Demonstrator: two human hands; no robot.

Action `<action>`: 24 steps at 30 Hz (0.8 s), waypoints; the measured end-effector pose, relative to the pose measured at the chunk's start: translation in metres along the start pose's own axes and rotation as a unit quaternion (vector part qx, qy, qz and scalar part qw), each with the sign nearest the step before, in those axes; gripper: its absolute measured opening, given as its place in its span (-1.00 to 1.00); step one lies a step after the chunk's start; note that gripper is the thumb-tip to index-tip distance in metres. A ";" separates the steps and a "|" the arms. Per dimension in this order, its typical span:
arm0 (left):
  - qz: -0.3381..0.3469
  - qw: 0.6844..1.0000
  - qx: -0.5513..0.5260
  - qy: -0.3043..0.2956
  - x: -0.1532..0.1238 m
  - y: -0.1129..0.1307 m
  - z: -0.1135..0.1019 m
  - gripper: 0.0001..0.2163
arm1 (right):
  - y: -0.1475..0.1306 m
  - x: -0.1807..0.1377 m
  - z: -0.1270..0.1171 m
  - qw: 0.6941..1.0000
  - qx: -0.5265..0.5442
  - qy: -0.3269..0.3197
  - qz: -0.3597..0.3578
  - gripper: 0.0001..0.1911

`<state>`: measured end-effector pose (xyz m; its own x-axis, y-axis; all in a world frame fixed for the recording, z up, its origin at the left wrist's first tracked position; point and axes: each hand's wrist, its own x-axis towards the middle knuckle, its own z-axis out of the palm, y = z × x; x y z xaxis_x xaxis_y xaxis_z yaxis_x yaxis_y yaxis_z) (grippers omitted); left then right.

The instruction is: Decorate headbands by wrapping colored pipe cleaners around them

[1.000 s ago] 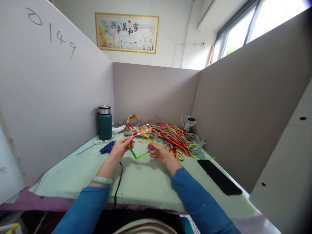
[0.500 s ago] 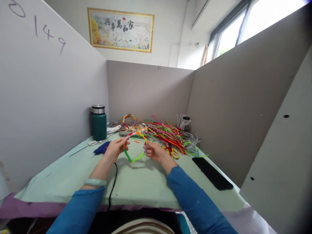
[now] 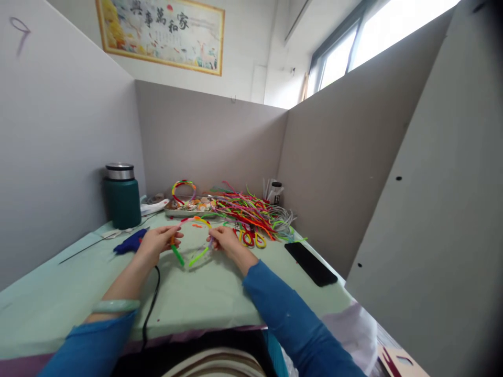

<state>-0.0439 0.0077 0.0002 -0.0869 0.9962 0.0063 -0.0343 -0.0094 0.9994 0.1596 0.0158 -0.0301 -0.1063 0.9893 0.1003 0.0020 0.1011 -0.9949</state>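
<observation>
One dark green flask with a silver neck stands upright at the far left, near the left partition. A blue glue gun lies to its right on the pale green table cover. A black cable runs toward the near edge. The left hand has its thumb and fingers closed on the left side of a multicoloured band. Behind it, a closed multicoloured ring stands at a metal tray of small pieces. The band is between both hands, over the cover; its green and lime lower ends point downward, close together but apart. The right hand pinches the band's right side between thumb and fingers. Further right lie a pile of fuzzy stems, yellow-and-red handled scissors and a flat black object.
</observation>
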 end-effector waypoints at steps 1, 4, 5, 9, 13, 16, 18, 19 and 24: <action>0.001 1.000 0.005 0.002 -0.001 0.001 0.000 -0.66 | 0.001 0.000 0.001 0.998 -0.058 0.015 -0.012 -0.86; 0.011 1.000 0.023 0.000 -0.002 0.001 0.002 -0.65 | 0.002 0.000 0.003 0.955 -0.275 0.082 -0.074 -0.92; 0.015 0.999 0.030 -0.002 -0.003 0.001 0.003 -0.64 | 0.002 -0.001 0.003 0.930 -0.341 0.101 -0.093 -0.92; 0.029 0.998 0.053 -0.015 -0.001 -0.001 0.004 -0.59 | 0.002 -0.005 0.005 0.863 -0.481 0.115 -0.100 -0.80; 0.033 0.997 0.066 -0.016 0.000 -0.003 0.003 -0.55 | 0.001 -0.010 0.007 0.840 -0.527 0.091 -0.091 -0.74; 0.046 0.996 0.068 -0.023 -0.003 0.000 0.004 -0.53 | 0.001 -0.011 0.008 0.830 -0.541 0.095 -0.092 -0.74; 0.061 0.995 0.065 -0.043 -0.007 0.002 0.006 -0.52 | 0.002 -0.010 0.008 0.830 -0.540 0.102 -0.094 -0.75; 0.067 0.994 0.061 -0.055 -0.009 0.003 0.007 -0.51 | 0.002 -0.010 0.008 0.832 -0.537 0.105 -0.095 -0.75; 0.085 0.992 0.039 -0.087 -0.013 0.005 0.008 -0.52 | 0.005 -0.005 0.008 0.857 -0.489 0.119 -0.110 -0.80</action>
<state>-0.0347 -0.0042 0.0057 0.0891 0.9807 0.1739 0.0434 -0.1783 0.9830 0.1523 0.0102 -0.0361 -0.0050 0.9164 0.4003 0.8527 0.2130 -0.4770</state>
